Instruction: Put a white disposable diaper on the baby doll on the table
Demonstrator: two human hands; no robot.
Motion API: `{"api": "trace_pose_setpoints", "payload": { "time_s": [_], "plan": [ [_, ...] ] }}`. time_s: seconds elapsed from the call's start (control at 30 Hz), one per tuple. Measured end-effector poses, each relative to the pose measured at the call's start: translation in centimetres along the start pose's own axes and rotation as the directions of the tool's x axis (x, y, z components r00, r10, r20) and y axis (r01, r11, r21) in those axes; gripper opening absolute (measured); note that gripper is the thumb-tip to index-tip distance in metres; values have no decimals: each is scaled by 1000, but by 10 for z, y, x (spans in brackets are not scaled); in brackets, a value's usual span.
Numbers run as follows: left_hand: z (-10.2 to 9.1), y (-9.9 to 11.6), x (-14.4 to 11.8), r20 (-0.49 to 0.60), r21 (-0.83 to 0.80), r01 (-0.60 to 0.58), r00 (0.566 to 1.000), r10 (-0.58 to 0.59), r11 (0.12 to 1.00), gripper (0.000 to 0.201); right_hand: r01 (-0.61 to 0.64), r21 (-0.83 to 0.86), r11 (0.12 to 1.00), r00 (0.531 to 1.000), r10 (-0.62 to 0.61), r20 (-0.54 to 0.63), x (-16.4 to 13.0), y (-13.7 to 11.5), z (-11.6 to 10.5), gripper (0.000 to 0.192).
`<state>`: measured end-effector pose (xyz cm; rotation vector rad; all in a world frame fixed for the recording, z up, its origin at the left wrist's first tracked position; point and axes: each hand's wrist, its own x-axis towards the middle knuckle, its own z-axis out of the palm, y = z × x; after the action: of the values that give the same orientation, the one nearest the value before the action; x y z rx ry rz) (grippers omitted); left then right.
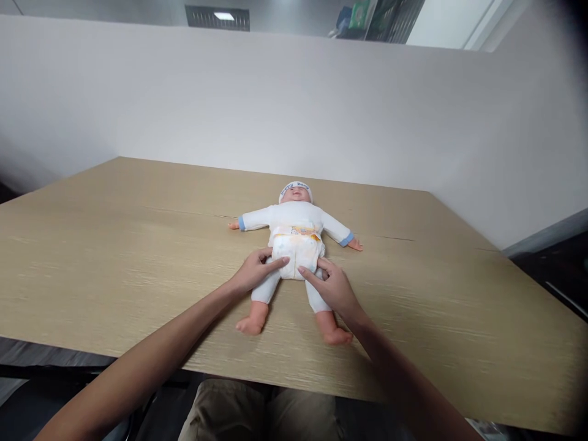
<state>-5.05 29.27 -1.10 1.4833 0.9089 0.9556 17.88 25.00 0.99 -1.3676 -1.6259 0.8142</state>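
Observation:
A baby doll (296,217) in a white suit with blue cuffs lies on its back on the wooden table (138,245), arms spread, head away from me. It wears a white diaper (296,248) with an orange printed waistband. My left hand (255,269) rests on the doll's left hip, index finger pressed against the lower edge of the diaper. My right hand (333,288) touches the diaper's other lower edge with index finger and thumb, over the doll's thigh. Neither hand holds anything.
White partition walls (275,98) stand behind and to the right of the table. The table's front edge runs just above my lap (261,410). Shelving with green and blue items (362,15) shows over the partition.

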Motion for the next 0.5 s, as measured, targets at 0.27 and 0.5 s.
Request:
{"api": "trace_pose_setpoints", "payload": {
  "time_s": [0.27,0.5],
  "plan": [
    [6,5,-4,-4,-213,47,999,-49,976,51,-32,169,985,999,25,45,4,6,0,36],
    [1,6,-6,-21,142,-44,999,48,989,53,-41,164,986,998,32,60,3,8,0,41]
  ]
}}
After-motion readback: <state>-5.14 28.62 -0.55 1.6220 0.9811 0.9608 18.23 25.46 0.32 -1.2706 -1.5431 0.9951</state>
